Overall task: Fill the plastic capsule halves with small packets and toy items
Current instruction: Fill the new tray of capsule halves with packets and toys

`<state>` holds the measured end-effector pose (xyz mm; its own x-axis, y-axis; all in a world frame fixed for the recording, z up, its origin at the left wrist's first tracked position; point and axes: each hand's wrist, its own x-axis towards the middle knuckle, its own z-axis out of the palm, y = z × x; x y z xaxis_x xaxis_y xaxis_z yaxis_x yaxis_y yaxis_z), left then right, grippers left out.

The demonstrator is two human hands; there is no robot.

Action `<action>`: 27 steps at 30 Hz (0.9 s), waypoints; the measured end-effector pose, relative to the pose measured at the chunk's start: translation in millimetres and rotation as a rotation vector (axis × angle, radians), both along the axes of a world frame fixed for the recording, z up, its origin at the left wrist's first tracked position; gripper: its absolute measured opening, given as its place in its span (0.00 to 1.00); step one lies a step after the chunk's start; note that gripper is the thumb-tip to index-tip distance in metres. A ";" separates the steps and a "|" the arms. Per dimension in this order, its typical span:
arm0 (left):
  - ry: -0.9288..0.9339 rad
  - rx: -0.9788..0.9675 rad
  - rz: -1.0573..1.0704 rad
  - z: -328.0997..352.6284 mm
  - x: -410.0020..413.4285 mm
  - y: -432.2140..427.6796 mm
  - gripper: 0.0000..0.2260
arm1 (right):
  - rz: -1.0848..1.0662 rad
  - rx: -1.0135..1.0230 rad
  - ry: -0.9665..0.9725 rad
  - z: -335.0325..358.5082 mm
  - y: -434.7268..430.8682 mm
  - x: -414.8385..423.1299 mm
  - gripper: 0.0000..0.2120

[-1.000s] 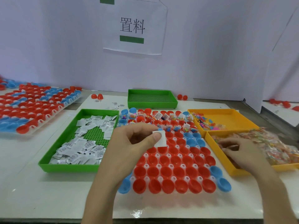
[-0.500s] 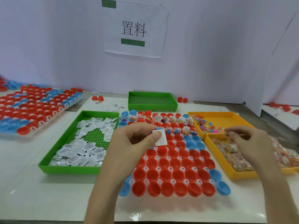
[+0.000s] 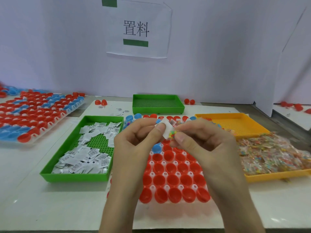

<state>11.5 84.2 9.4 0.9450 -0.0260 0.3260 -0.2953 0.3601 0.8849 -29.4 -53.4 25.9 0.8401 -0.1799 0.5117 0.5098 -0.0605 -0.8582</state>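
A rack of red and blue capsule halves (image 3: 175, 179) lies on the table in front of me. Its far rows hold packets and toys; the near red halves are bare inside. My left hand (image 3: 134, 142) pinches a small white packet (image 3: 166, 130) between thumb and forefinger above the rack. My right hand (image 3: 202, 140) has come up against it and pinches a small clear bag of coloured beads (image 3: 173, 132) right beside the white packet. Both hands hide the middle rows of the rack.
A green tray (image 3: 50, 172) of white packets sits at the left, a second green tray (image 3: 158, 105) at the back. Two yellow trays stand at the right: the far one (image 3: 239, 125) nearly bare, the near one (image 3: 276, 175) heaped with bead bags. Another capsule rack (image 3: 33, 115) lies far left.
My right hand left the near yellow tray with a bead bag and moved left to meet my left hand. My left hand kept its white packet, staying above the rack.
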 end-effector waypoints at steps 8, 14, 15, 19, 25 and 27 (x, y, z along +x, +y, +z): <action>0.063 -0.163 -0.165 2.9 -2.4 -1.9 0.01 | -0.120 0.114 -0.036 -5.8 15.8 3.6 0.05; 0.109 -0.285 -0.304 3.1 -1.2 0.5 0.03 | -0.127 0.189 -0.074 -10.4 21.6 5.1 0.02; 0.116 -0.306 -0.316 2.5 -0.9 0.3 0.03 | -0.095 0.210 -0.072 -10.3 22.7 5.2 0.02; 0.104 -0.324 -0.314 -0.7 0.3 -2.3 0.04 | 0.017 0.244 -0.085 -9.8 26.4 5.1 0.03; 0.078 -0.274 -0.369 1.4 0.0 3.3 0.02 | -0.094 0.181 -0.092 -10.7 19.9 5.7 0.04; 0.081 -0.269 -0.368 0.6 0.5 3.8 0.05 | -0.069 0.140 -0.091 -9.4 18.0 5.5 0.02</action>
